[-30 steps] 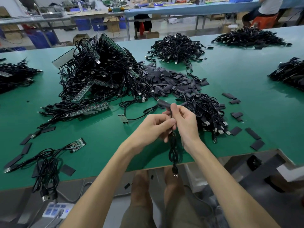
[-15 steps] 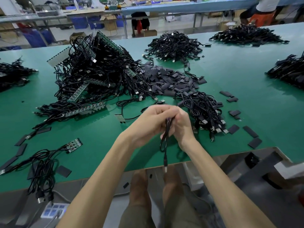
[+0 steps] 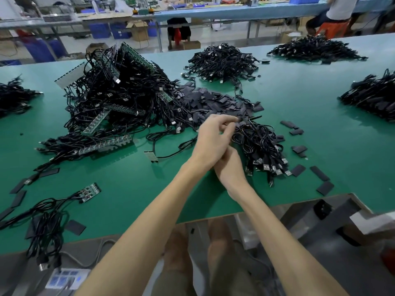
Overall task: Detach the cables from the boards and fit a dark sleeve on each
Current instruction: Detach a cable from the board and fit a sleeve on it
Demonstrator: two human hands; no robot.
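— Where does the view look from?
— From the person's head. It faces forward and down across the green table (image 3: 320,103), wide-angle, with straight edges bowed.
— How near?
— Close. Both forearms enter from the bottom, and the left hand (image 3: 213,139) and right hand (image 3: 229,167) sit mid-frame. The far bench (image 3: 235,11) lies well back, along the top.

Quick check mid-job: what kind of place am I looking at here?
Probably an electronics assembly workshop: a long green worktable carries heaps of black cables, one tangled with strip circuit boards, and another bench with a seated person stands behind.
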